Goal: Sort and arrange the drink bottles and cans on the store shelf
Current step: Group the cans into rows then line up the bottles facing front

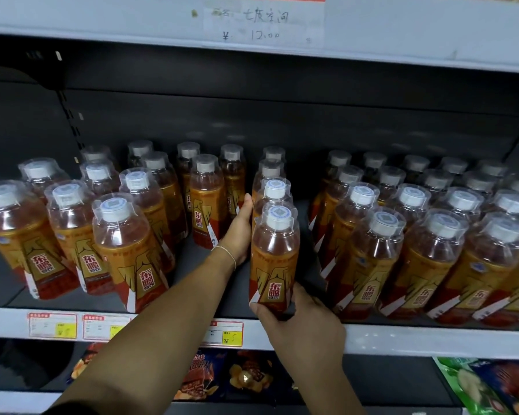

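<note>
Several orange-labelled drink bottles with white caps stand in rows on the dark shelf [198,298]. A single-file column runs back from the shelf's front at the centre. My right hand [300,322] grips the base of that column's front bottle [274,259] at the shelf edge. My left hand [239,227] reaches in on the column's left side, thumb up against the second bottle [271,194]. Its fingers wrap behind the front bottle and are hidden.
A block of bottles [72,223] stands to the left and a denser block [432,241] to the right, with bare gaps either side of the centre column. Price tags [51,324] line the shelf rail. Snack bags [243,375] lie on the shelf below.
</note>
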`<action>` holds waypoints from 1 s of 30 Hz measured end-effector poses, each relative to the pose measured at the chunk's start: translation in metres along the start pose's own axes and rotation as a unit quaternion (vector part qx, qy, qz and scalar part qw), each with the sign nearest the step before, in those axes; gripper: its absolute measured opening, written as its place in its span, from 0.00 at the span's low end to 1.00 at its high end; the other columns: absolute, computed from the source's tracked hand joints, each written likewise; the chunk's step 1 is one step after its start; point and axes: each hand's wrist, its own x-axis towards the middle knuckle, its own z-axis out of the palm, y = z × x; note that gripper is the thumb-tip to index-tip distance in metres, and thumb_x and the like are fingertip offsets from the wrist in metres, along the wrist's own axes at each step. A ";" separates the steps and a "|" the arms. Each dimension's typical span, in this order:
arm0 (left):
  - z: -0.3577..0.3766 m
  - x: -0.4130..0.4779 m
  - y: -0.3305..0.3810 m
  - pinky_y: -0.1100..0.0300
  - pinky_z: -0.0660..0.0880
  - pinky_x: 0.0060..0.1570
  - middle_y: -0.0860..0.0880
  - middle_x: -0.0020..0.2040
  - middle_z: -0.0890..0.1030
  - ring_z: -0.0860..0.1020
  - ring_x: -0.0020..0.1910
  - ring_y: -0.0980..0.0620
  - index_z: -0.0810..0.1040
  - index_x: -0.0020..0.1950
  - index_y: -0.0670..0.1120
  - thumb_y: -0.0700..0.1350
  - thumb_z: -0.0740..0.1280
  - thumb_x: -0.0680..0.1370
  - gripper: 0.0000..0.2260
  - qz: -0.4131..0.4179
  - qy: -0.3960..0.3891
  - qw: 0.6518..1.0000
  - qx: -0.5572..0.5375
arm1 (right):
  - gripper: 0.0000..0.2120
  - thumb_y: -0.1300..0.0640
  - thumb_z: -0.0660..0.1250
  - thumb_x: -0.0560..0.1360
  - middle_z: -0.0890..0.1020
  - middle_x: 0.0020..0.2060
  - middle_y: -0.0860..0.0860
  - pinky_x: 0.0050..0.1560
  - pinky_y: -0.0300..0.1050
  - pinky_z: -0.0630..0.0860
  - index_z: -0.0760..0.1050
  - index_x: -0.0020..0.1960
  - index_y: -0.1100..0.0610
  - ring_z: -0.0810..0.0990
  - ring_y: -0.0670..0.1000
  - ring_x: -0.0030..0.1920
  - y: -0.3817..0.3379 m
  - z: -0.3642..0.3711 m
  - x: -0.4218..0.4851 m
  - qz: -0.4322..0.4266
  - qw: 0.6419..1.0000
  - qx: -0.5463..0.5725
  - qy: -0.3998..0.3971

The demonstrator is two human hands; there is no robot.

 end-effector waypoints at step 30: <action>0.034 0.003 -0.015 0.57 0.81 0.44 0.45 0.51 0.85 0.84 0.50 0.49 0.83 0.53 0.49 0.63 0.50 0.81 0.26 0.009 -0.029 1.000 -0.005 | 0.37 0.29 0.69 0.66 0.85 0.48 0.46 0.46 0.44 0.78 0.78 0.66 0.52 0.83 0.49 0.48 0.022 -0.005 -0.001 0.045 0.998 0.044 0.030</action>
